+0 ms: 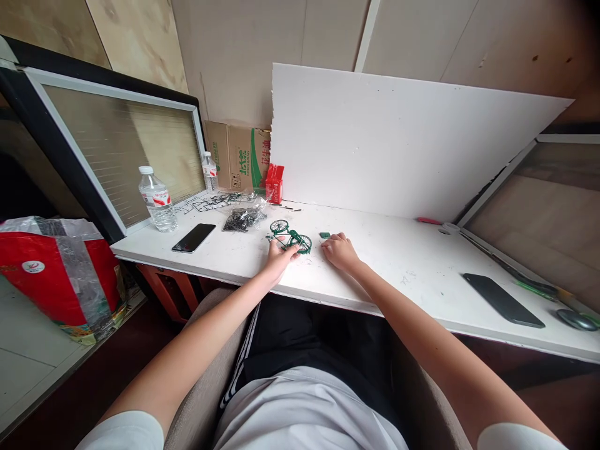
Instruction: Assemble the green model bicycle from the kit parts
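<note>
A small green model bicycle [295,236] with thin-spoked wheels is tilted just over the white table. My left hand [277,259] is closed on its near side, thumb and fingers pinching the frame by one wheel. To the right, my right hand [341,251] rests on the tabletop with its fingers curled together. Whatever its fingertips may pinch is too small to make out. Just beyond those fingertips lies a small green plastic piece [325,235].
Clear bags of black parts [244,219] and black sprue frames [215,201] lie back left, near a phone [194,237] and water bottles [158,201]. A red box [274,184] stands behind. A dark phone [502,300] and a mouse [577,319] lie right.
</note>
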The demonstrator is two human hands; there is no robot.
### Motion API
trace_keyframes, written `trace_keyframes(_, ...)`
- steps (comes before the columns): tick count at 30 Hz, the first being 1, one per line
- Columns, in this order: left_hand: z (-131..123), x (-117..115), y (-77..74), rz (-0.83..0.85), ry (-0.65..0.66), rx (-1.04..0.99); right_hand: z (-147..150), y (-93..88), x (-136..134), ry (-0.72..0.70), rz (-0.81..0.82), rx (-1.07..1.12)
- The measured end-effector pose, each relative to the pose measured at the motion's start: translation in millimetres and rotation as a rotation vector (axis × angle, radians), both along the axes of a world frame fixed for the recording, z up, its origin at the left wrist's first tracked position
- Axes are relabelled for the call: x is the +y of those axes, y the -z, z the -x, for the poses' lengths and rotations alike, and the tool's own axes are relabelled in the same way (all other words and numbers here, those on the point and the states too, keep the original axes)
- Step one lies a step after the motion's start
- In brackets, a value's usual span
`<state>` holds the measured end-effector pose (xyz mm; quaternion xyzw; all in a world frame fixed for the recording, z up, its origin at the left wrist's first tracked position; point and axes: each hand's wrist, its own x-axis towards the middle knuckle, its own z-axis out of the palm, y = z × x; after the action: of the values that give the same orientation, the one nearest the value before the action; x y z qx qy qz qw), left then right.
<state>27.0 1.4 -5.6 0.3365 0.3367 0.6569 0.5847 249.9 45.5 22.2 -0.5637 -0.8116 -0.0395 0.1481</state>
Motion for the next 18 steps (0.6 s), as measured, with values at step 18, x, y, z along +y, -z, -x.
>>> trace_keyframes(18,1,-6,-4.5,0.013,-0.035,0.071,-14,25.7,-135,-0.378,-0.241,0.231)
